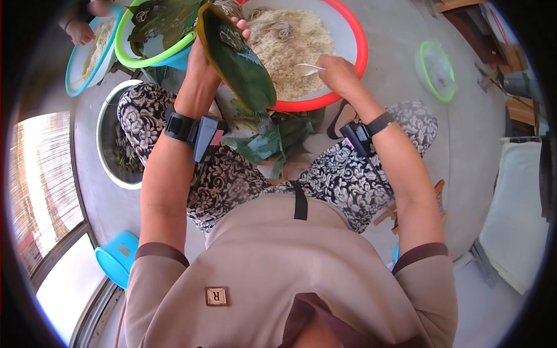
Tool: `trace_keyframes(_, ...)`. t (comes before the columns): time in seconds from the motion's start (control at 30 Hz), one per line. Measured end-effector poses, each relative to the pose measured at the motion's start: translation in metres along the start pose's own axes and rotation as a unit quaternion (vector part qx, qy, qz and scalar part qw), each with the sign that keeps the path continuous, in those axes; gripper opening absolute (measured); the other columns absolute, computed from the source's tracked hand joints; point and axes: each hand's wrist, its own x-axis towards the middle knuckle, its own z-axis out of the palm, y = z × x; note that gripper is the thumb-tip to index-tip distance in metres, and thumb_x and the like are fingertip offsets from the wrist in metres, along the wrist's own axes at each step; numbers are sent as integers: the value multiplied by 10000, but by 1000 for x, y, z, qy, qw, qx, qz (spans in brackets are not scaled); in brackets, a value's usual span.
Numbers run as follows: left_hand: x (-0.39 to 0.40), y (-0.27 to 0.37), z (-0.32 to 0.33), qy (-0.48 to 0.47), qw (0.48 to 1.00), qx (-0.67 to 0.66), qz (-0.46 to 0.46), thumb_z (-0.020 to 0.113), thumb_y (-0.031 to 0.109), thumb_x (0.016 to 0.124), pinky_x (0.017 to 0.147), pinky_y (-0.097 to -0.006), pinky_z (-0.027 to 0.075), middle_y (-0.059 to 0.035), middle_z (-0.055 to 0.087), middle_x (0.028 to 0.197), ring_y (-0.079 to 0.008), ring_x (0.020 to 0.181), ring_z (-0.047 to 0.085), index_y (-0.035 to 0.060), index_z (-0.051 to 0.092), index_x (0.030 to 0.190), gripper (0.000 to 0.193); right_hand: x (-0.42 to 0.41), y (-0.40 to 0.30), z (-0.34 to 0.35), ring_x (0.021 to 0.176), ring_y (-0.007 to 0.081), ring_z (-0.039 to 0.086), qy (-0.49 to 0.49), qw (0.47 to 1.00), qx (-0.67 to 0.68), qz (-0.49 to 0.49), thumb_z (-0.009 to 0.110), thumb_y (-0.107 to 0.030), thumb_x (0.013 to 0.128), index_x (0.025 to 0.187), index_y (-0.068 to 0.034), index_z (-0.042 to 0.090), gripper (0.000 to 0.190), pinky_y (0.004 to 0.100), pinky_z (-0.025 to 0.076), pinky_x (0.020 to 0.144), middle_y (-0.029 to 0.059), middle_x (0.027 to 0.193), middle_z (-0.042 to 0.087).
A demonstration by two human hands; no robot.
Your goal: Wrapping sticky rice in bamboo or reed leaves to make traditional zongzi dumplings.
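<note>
My left hand (208,58) holds a long, wet green leaf (237,65), cupped lengthwise and slanting over the near left rim of a red-rimmed basin (362,48). Pale rice grains (283,56) are heaped in that basin, with thin strings (280,27) lying on top. In my right hand (337,71), at the basin's right side, is a small white spoon (308,68), its bowl low over the rice. More loose green leaves (261,143) lie between my knees, below the basin.
At the upper left stands a green-rimmed basin (119,48) of leaves in water. Beyond it a person's hand (80,32) is at a blue-rimmed basin (72,82) of rice. A metal basin (101,143) with bundled items sits by my left knee, a blue bucket (117,256) behind, a green-rimmed bowl (448,89) right.
</note>
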Motion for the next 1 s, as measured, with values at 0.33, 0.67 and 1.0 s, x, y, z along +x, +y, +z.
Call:
trace_keyframes(0.33,0,11,-18,-2,997,-77,-21,514,195,973,913,-440,527,-185,639,1029,-312,960,638,-52,590,1064,274,6,-10,15,748,379,652,-6,999,-10,-47,549,-98,794,801,-19,675,149,470,509,680,226,825,666)
trace_keyframes(0.67,9,4,-31,-13,1000,-23,4,500,194,975,848,-432,545,-181,637,1047,-319,966,633,-32,591,1093,271,22,-11,11,479,109,520,-186,854,448,187,529,-145,931,860,7,642,202,250,384,422,100,694,654)
trace_keyframes(1.0,21,-18,-28,103,993,32,37,446,322,1002,798,-413,559,-181,655,1019,-314,905,641,13,578,1106,352,25,-18,-27,525,63,507,-147,791,571,165,529,-155,971,1103,24,627,243,183,402,479,39,738,629)
